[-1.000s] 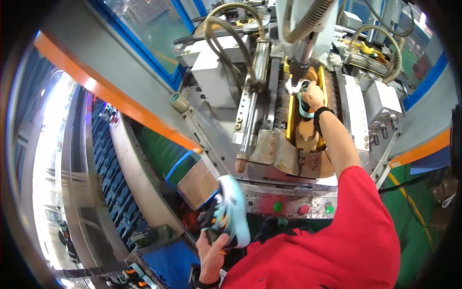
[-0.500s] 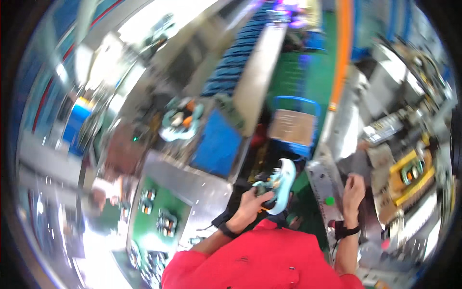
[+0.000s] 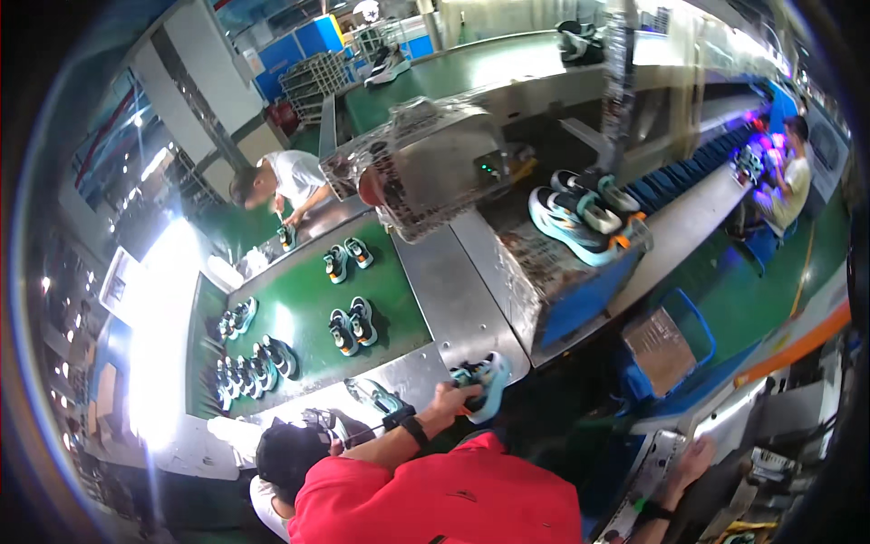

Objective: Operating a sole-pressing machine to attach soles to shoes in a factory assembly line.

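I am gripping one teal shoe [image 3: 482, 379] in my left hand [image 3: 446, 399], fingers clamped on it, setting it at the steel table [image 3: 453, 299] edge within easy reach; my right hand [image 3: 691, 458] is resting open on the machine rail [image 3: 654, 471]. Pairs are sitting spaced on the green belt [image 3: 308, 317]: about six.

Factory hall — green floor [image 3: 770, 299], strong glare at the left. Green conveyor belt [image 3: 299, 317] with steel end plates [image 3: 453, 290]; foil-wrapped machine [image 3: 435, 163] above it. Blue crate [image 3: 698, 331] holding cardboard — blue cabinets [image 3: 308, 41] far back.
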`<state>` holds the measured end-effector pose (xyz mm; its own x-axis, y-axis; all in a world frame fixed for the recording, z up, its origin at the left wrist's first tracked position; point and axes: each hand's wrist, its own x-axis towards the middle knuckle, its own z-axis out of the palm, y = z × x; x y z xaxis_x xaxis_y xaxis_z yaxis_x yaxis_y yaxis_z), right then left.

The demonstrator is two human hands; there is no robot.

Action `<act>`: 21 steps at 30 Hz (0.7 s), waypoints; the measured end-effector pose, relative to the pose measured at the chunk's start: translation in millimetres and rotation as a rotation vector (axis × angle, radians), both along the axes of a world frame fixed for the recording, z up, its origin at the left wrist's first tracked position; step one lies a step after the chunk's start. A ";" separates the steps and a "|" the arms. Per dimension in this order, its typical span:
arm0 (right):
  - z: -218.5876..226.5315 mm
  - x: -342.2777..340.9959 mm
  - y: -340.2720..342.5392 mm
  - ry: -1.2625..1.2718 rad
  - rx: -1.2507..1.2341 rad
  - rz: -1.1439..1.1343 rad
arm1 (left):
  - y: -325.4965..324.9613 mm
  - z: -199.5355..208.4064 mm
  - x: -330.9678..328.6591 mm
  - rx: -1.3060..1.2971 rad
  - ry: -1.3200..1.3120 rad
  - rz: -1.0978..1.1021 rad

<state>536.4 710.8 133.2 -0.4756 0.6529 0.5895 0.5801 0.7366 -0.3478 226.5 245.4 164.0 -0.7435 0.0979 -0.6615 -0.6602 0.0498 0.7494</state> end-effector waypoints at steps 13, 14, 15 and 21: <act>479.3 -649.9 -185.1 -0.328 0.911 1.001 | -188.6 -144.4 -375.3 -0.229 0.195 0.525; 488.1 -693.9 -206.2 -0.359 1.013 1.020 | -197.3 -150.9 -405.9 -0.254 0.165 0.525; 493.5 -732.1 -227.5 -0.388 1.119 1.027 | -203.5 -154.3 -436.8 -0.305 0.145 0.500; 454.7 -928.2 -334.3 -0.457 1.242 1.063 | -243.0 -177.1 -563.1 -0.710 0.313 0.492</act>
